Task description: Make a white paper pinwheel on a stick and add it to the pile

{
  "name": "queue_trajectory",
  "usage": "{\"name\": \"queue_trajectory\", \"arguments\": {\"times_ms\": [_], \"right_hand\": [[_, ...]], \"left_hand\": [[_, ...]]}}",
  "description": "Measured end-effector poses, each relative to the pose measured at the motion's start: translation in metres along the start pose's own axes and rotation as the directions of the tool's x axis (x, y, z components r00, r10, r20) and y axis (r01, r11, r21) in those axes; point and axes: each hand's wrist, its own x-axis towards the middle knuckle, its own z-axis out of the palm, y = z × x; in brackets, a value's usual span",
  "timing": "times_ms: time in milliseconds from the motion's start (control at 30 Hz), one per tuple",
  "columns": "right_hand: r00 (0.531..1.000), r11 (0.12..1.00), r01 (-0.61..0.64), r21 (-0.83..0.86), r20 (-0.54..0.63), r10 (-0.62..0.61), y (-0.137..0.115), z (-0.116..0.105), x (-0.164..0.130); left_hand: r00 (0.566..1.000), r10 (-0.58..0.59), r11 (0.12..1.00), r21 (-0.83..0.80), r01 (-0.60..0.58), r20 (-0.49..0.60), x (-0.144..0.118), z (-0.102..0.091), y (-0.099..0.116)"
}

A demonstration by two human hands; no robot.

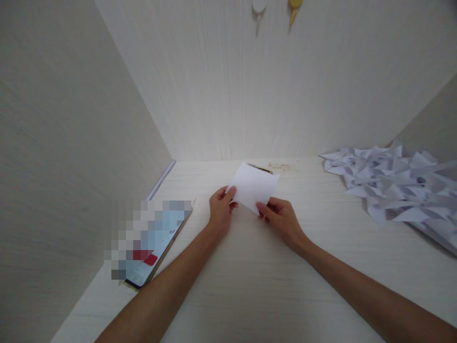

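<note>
Head view: both hands [250, 214] pinch white paper [254, 186].

The paper [254, 186] is showing plain white. The pile [396, 183] is showing white with grey-lilac shadows. The desk [250, 286] is showing pale cream woodgrain. The phone [152, 252] is displaying light blue with a red patch.

Left hand [220, 209] and right hand [280, 218] pinch, forearms outstretched.

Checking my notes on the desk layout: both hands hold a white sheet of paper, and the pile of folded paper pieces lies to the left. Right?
Not quite. The head view shows the pile of folded paper pieces on the right. Both the left hand and right hand do hold the white sheet.
</note>
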Motion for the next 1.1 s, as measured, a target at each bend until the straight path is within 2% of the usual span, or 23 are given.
{"name": "queue_trajectory", "arguments": {"times_ms": [200, 500, 633, 767, 833, 967, 1100], "right_hand": [[0.997, 0.989, -0.032, 0.147, -0.070, 0.043, 0.0002, -0.0014, 0.0014], [0.993, 0.964, -0.063, 0.258, -0.077, 0.085, 0.0030, -0.0024, 0.0036], [0.995, 0.970, -0.052, 0.237, -0.074, 0.071, 0.0010, -0.0021, 0.0030], [0.998, 0.984, -0.044, 0.172, -0.026, 0.049, -0.0016, -0.0005, 0.0018], [0.998, 0.992, -0.045, 0.120, 0.050, 0.039, -0.0025, 0.0004, 0.0011], [0.977, 1.000, -0.010, 0.029, 0.212, 0.004, -0.0026, 0.0016, -0.0002], [0.972, 0.999, 0.031, -0.006, 0.233, -0.029, -0.0011, 0.0015, -0.0016]], "left_hand": [[1.000, 0.023, 0.993, 0.115, -0.022, -0.007, 0.0010, -0.0030, -0.0041], [1.000, 0.014, 1.000, 0.011, -0.014, -0.007, -0.0001, -0.0020, -0.0016], [0.996, -0.025, 0.997, -0.064, 0.030, 0.089, -0.0024, 0.0008, 0.0025], [0.976, -0.058, 0.998, -0.018, 0.063, 0.210, -0.0062, 0.0031, 0.0008], [0.982, -0.055, 0.998, -0.015, 0.059, 0.183, -0.0072, 0.0036, -0.0008], [0.998, -0.028, 0.997, -0.067, 0.032, 0.063, -0.0056, 0.0038, -0.0008], [1.000, -0.012, 0.993, -0.120, 0.011, -0.001, -0.0025, 0.0035, 0.0016]]}}
